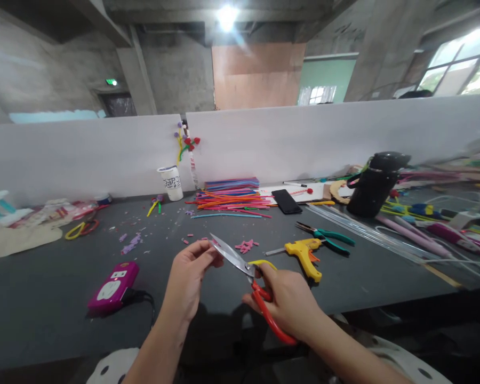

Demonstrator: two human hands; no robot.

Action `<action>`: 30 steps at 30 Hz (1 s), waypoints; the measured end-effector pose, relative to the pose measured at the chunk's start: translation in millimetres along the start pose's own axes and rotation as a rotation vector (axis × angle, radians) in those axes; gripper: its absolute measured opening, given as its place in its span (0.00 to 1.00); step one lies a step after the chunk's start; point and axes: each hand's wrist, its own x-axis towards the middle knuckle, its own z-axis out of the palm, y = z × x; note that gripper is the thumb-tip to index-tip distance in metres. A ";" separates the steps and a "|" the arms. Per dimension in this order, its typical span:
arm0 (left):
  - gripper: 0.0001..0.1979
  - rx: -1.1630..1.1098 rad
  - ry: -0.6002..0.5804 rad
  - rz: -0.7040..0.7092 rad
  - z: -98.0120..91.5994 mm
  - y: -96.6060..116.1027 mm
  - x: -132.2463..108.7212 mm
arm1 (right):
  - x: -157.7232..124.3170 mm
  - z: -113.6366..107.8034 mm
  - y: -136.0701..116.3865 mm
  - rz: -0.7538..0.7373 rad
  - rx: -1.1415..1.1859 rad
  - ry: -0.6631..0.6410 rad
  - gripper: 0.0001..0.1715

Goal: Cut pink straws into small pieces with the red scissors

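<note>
Scissors (232,257) with one red and one yellow handle are gripped in my right hand (290,298), fingers around the handles. The blades point up and to the left, their tips at the fingers of my left hand (189,274). That hand is closed in a pinch; a trace of pink shows by the blade tip, but what the fingers hold is too small to make out. Just beyond the scissors lies a small heap of short pink pieces (246,246). A few loose pink bits (190,235) are scattered behind my left hand.
A bundle of coloured pipe cleaners (232,197) lies behind my hands. To the right are a yellow glue gun (305,256), pliers (330,237), a phone (287,201) and a black flask (374,186). A magenta power box (114,287), paper cup (170,184) and purple scraps (132,243) are left.
</note>
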 end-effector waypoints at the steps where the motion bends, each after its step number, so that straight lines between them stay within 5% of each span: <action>1: 0.05 0.002 -0.001 0.010 0.0 0.4 -0.5 | -1.0 1.5 1.1 -0.011 -0.031 0.003 0.16; 30: 0.05 0.033 0.059 0.100 1.3 -2.1 -1.9 | -1.7 9.7 -1.6 -0.031 -0.207 0.069 0.21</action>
